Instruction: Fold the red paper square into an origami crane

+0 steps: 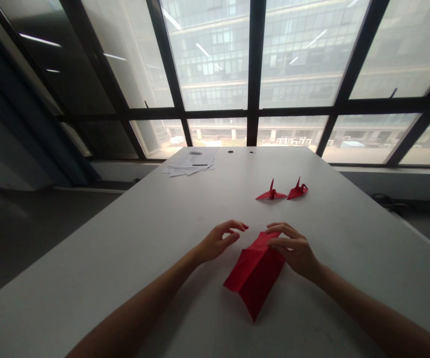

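Clock read from my red paper (262, 271): solid red, brighter at its far end, deep crimson on the near panels. At twelve, a paper crane (272, 195), red to match; at one, a second crane (297, 191), same red. All on my tabletop (144, 233), plain white, shading to grey toward six. At eleven I log white sheets (188, 165) with one short black bar. At ten, a curtain (32, 114), dark blue. Twelve, far off: window frame (253, 74), black grid; beyond it, a building (215, 59), pale grey-green, banded.
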